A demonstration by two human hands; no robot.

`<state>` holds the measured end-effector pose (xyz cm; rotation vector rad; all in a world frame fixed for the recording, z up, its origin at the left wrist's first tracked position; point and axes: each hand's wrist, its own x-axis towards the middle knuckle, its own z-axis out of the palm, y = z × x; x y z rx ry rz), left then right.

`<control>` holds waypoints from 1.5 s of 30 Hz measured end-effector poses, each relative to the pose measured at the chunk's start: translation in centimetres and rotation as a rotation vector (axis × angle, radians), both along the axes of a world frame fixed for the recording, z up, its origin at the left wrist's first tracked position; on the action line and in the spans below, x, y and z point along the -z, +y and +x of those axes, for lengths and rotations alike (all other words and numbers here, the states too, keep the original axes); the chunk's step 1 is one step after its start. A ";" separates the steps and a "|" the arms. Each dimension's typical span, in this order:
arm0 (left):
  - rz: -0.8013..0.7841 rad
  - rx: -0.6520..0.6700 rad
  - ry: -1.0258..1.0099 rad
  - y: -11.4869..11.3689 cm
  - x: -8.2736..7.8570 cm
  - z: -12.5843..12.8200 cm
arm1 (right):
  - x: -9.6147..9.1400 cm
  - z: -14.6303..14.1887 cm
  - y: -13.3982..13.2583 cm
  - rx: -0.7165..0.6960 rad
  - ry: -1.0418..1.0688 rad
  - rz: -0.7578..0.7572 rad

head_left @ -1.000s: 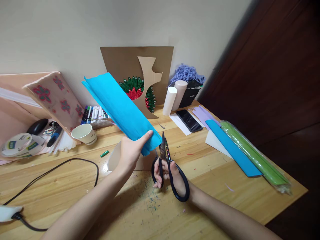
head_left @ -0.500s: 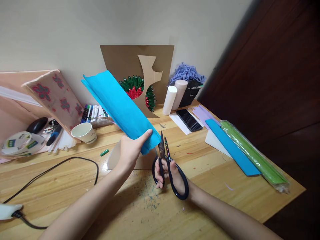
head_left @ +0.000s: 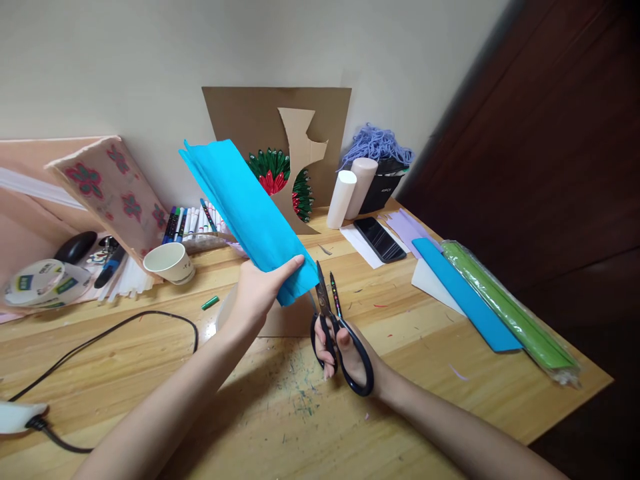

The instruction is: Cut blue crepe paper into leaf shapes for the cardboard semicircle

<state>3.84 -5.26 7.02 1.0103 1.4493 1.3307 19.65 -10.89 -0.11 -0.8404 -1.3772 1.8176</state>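
My left hand (head_left: 260, 293) grips the near end of a folded strip of bright blue crepe paper (head_left: 240, 203), which slants up and away to the left above the wooden desk (head_left: 440, 373). My right hand (head_left: 345, 353) is closed through the black handles of a pair of scissors (head_left: 333, 330). The blades point upward, slightly parted, right beside the paper's near right corner.
A cardboard panel with a red and green fan shape (head_left: 280, 153) leans on the wall. Markers (head_left: 190, 223), a paper cup (head_left: 170, 262), tape rolls (head_left: 43, 283) and a black cable (head_left: 115, 330) lie left. A phone (head_left: 380, 239), blue and green paper strips (head_left: 480, 297) lie right.
The blue paper has tilted more upright and shifted slightly right. The scissors' blades have parted a little and moved up against the paper's corner.
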 end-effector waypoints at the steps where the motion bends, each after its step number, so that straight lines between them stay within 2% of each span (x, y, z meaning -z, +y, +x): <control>1: 0.000 0.004 -0.002 0.0 -0.2 0.0 | 0.0 0.0 0.0 0.001 -0.005 0.002; 7: -0.014 0.030 0.008 0.2 -1.1 -0.5 | -0.7 -0.2 0.1 0.046 -0.036 -0.099; 11: -0.015 0.061 0.038 0.6 -1.1 -1.2 | -1.3 -0.2 0.4 0.019 -0.059 -0.134; 18: -0.025 0.141 0.059 0.6 -0.9 -1.4 | -1.0 0.2 0.4 -0.046 -0.072 -0.028; 22: -0.037 0.139 0.064 0.5 -0.9 -1.1 | -0.7 0.3 0.4 -0.041 -0.061 -0.014; 28: -0.043 0.132 0.032 0.5 -1.1 -1.2 | -0.2 0.2 0.5 -0.036 -0.029 -0.068; 36: -0.059 0.100 0.016 0.9 -1.5 -1.5 | -0.1 0.6 0.7 -0.027 -0.106 -0.009; 45: -0.119 0.209 0.048 1.0 -1.3 -2.2 | -0.2 0.8 0.6 -0.113 -0.116 0.029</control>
